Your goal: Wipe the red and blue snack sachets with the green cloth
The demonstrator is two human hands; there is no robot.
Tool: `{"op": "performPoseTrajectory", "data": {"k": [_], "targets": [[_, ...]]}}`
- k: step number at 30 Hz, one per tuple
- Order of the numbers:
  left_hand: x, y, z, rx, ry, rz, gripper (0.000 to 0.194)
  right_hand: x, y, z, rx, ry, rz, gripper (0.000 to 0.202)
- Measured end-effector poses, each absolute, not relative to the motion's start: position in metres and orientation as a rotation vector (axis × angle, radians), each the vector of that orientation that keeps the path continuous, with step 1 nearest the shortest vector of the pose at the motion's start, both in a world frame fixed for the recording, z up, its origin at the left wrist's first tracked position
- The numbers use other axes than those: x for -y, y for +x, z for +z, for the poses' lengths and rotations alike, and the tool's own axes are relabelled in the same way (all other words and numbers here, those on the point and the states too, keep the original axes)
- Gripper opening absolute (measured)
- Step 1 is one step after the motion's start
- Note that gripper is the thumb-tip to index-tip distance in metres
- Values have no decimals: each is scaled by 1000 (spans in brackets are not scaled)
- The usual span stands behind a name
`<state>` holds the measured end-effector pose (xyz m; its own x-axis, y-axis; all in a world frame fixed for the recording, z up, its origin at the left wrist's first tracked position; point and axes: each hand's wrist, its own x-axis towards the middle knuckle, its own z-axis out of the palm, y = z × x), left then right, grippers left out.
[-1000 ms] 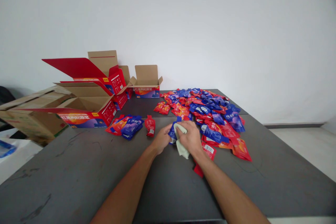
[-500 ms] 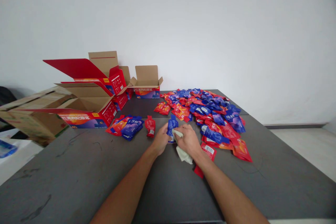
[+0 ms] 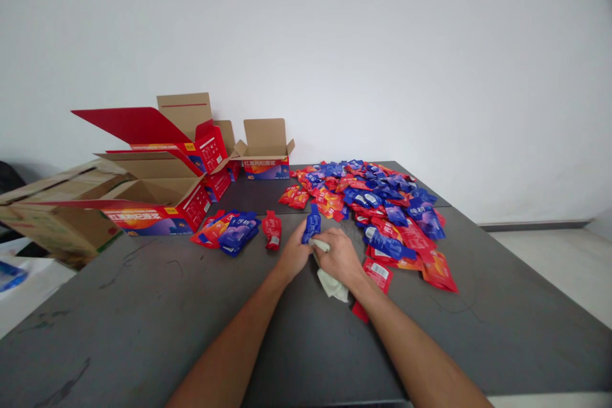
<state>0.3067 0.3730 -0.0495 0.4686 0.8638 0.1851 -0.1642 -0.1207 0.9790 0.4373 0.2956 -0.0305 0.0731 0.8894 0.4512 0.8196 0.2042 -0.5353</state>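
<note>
Between my hands, over the middle of the table, is a blue pouch [image 3: 312, 224]. My left hand [image 3: 295, 253] grips it by its left side. Closed round a pale cloth [image 3: 333, 285], my right hand [image 3: 336, 254] presses a fold of it against the pouch's lower end; the rest hangs toward the tabletop. A single red pouch [image 3: 272, 230] lies left of my left hand. Beneath my right forearm another red pouch [image 3: 379, 273] with a white barcode label is partly hidden.
A wide heap of red and blue pouches [image 3: 382, 194] covers the back right of the dark table [image 3: 201, 325]. At left sits a small stack of pouches [image 3: 235, 232]. Open printed cartons [image 3: 148, 220] stand behind it, and another open carton [image 3: 266, 168] is at the back.
My right hand and the cloth have shifted slightly left and down along the blue pouch. The pouch has turned a little in my left hand. The whole view has moved slightly.
</note>
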Motion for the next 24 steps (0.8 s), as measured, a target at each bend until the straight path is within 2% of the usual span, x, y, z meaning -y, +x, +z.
{"op": "performPoseTrajectory", "data": {"k": [2,6,12,16,20,24], "targets": [[-373,305,-44,-715,1528,958,72,-298,439,-32,1700,-1646,101,18],[-366,304,-35,-894,1909,812,54,-301,442,-34,1670,-1716,83,15],[-361,301,-38,-1472,2425,602,53,-302,442,-37,1717,-1794,80,19],[-367,293,-44,-1625,2562,506,54,-303,440,-38,1740,-1859,108,21],[-372,286,-46,-1734,2611,446,41,-305,435,-40,1793,-1868,117,20],[-379,277,-46,-1921,2589,512,39,-306,432,-40,1813,-1872,106,20]]}}
